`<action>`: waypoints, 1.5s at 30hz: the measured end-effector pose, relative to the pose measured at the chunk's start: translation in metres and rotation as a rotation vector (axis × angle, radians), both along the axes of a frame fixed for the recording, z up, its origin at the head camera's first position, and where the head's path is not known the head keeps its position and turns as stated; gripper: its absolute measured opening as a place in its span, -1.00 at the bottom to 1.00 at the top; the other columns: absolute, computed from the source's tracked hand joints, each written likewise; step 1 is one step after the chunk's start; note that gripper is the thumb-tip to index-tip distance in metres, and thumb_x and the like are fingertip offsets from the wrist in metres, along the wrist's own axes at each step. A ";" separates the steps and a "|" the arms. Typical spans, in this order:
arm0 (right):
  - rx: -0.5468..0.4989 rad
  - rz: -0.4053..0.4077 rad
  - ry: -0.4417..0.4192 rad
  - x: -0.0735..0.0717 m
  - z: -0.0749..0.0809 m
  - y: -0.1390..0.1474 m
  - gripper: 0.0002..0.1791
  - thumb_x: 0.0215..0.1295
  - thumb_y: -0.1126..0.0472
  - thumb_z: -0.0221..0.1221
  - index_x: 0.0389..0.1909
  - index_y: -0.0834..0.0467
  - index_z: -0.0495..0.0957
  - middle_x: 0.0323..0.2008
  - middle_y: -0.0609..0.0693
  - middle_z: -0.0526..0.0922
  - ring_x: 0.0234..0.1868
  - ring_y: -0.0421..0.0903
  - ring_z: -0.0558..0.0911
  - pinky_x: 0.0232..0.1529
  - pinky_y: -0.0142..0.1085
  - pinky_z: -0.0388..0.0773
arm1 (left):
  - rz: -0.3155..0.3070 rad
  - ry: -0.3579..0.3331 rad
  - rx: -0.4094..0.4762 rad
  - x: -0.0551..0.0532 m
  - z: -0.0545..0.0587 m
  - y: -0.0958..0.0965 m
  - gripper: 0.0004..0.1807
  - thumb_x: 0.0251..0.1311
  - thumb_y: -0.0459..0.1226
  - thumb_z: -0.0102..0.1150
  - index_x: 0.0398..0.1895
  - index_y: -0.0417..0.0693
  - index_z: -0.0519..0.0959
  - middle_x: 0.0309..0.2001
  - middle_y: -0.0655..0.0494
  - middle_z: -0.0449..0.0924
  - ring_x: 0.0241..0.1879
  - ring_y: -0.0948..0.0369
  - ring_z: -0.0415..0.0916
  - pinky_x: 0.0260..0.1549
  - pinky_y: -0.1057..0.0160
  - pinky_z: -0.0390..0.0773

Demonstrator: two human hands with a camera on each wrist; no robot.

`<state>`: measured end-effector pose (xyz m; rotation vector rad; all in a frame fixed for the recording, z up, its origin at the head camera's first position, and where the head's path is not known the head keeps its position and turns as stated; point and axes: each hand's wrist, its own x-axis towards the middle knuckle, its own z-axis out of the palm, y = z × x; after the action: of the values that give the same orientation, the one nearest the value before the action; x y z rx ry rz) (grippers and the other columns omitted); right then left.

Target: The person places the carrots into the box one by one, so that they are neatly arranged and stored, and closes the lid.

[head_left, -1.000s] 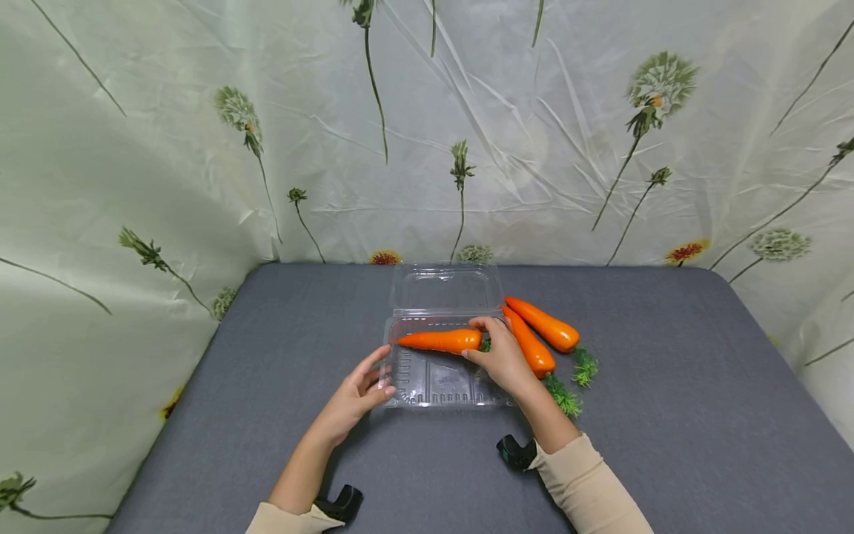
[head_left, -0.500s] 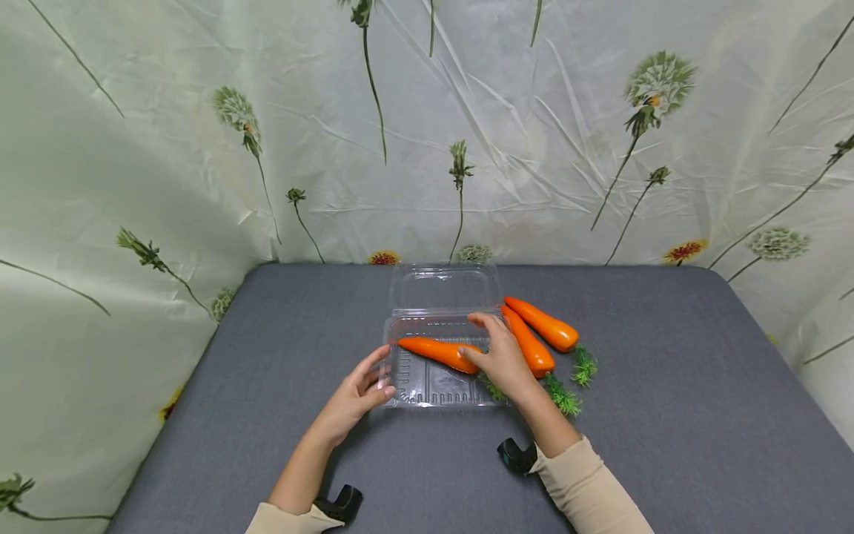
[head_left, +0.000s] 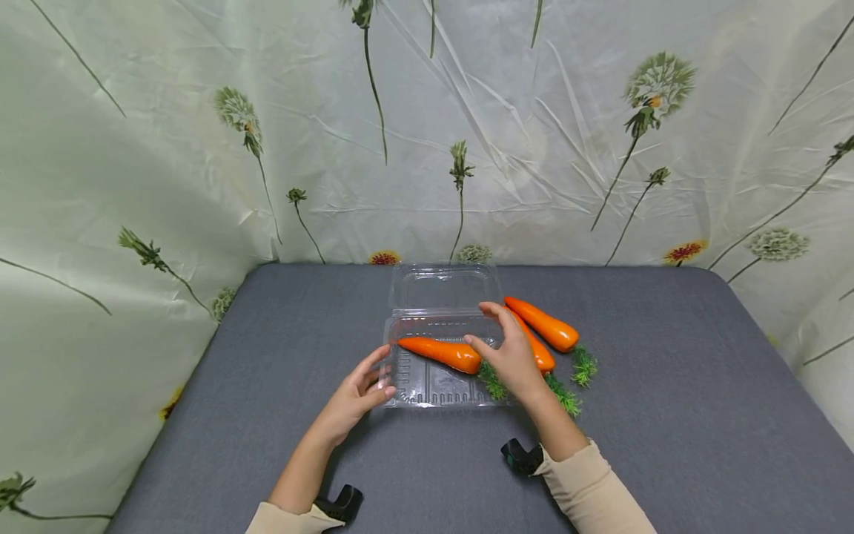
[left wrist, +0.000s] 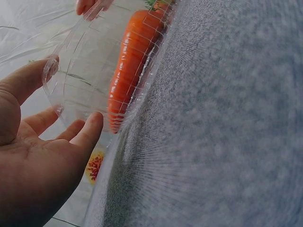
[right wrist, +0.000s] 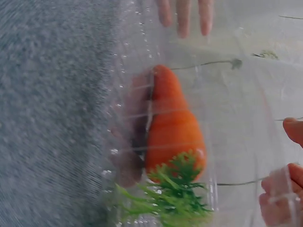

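Note:
A clear plastic clamshell container [head_left: 427, 389] lies on the grey table with its lid [head_left: 443, 289] folded back. In it is one carrot [head_left: 440, 353], tip to the left, its green leafy top [head_left: 492, 382] at the right end. My left hand [head_left: 356, 393] is at the container's left end, fingers loosely extended; in the left wrist view its fingertips [left wrist: 93, 120] are right at the clear wall. My right hand [head_left: 510, 356] is raised over the container's right side, thumb and fingers spread with nothing between them. In the right wrist view the carrot [right wrist: 176, 137] appears through the clear plastic.
Two more carrots lie right of the container: a nearer carrot [head_left: 543, 360], partly hidden by my right hand, and a farther carrot [head_left: 550, 326] with its leafy top [head_left: 584, 366]. A flower-printed cloth [head_left: 427, 133] hangs behind the grey table [head_left: 667, 408].
The carrot in the container has swung its leafy end towards me, and my right hand has let go of it and moved right and up. My left hand has stayed put.

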<state>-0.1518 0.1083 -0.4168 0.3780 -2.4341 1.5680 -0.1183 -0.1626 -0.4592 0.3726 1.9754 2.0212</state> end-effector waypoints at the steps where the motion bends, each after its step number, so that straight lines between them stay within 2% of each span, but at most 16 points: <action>1: -0.003 -0.003 0.011 0.000 0.001 0.001 -0.38 0.06 0.21 0.28 0.15 0.21 0.29 0.10 0.10 0.38 0.15 0.03 0.31 0.11 0.03 0.21 | 0.001 -0.001 0.000 0.000 0.000 0.000 -0.23 0.11 -0.40 0.16 0.36 -0.08 0.03 0.36 0.00 -0.06 0.25 -0.05 0.04 0.04 0.37 0.27; 8: -0.017 -0.034 0.085 0.003 0.008 0.009 -0.37 0.05 0.22 0.29 0.16 0.23 0.29 0.10 0.11 0.39 0.15 -0.01 0.33 0.11 -0.05 0.25 | 0.003 -0.008 -0.003 0.000 0.000 0.000 -0.23 0.10 -0.40 0.17 0.36 -0.07 0.03 0.36 0.00 -0.06 0.25 -0.04 0.03 0.04 0.37 0.28; 14: -0.001 -0.086 0.111 0.004 0.013 0.020 -0.35 0.03 0.23 0.31 0.16 0.24 0.29 0.09 0.11 0.38 0.12 0.04 0.36 0.07 -0.01 0.27 | 0.006 -0.008 -0.003 0.001 0.001 0.000 -0.22 0.10 -0.40 0.17 0.36 -0.09 0.02 0.36 -0.01 -0.06 0.25 -0.04 0.03 0.03 0.37 0.29; 22: 0.037 -0.142 0.141 0.005 0.010 0.037 -0.32 -0.02 0.22 0.34 0.16 0.20 0.30 0.09 0.13 0.36 0.05 0.12 0.39 -0.06 0.07 0.35 | -0.001 0.002 -0.005 0.001 0.000 -0.001 -0.23 0.11 -0.40 0.16 0.36 -0.09 0.02 0.36 -0.01 -0.06 0.25 -0.05 0.03 0.07 0.32 0.25; 29: 0.036 -0.171 0.220 0.004 0.005 0.050 -0.32 -0.09 0.33 0.36 0.12 0.28 0.33 0.06 0.17 0.40 0.08 0.12 0.37 0.01 0.05 0.27 | -0.002 -0.002 -0.003 0.001 0.000 -0.001 -0.23 0.11 -0.40 0.16 0.36 -0.08 0.02 0.36 0.00 -0.07 0.25 -0.04 0.03 0.09 0.30 0.23; 45: 0.082 -0.274 0.194 0.004 -0.012 0.077 -0.34 -0.07 0.32 0.36 0.11 0.28 0.34 0.05 0.18 0.41 0.11 0.11 0.34 0.09 0.00 0.22 | -0.001 0.009 0.007 0.000 -0.001 -0.001 -0.24 0.11 -0.41 0.15 0.36 -0.07 0.04 0.36 -0.01 -0.06 0.25 -0.05 0.03 0.08 0.33 0.23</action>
<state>-0.1481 0.1857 -0.4285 0.1894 -2.2925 1.2599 -0.1180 -0.1634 -0.4599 0.3846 1.9739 2.0296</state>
